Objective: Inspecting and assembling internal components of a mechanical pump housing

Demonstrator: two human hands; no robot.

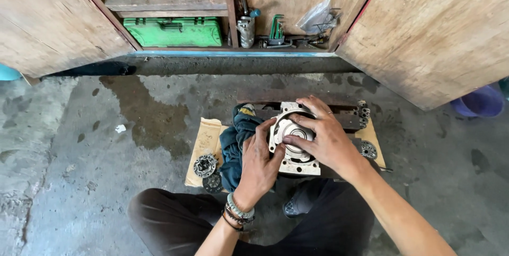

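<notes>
The stained concrete floor (pixel 106 181) carries a flat sheet of cardboard (pixel 204 142). On the cardboard lie a toothed metal disc (pixel 205 165), a dark blue rag (pixel 236 144), a pale metal housing (pixel 294 147) and, at the far right, what may be another small disc (pixel 368 150), partly hidden.

Workshop, stained concrete floor (pixel 106 192), wooden tool cupboard (pixel 435 28), green toolbox (pixel 175 32)

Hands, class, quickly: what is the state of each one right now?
Left hand: open, steadying the metal housing by its left edge.
Right hand: open, fingers spread flat on the housing's top.
</notes>
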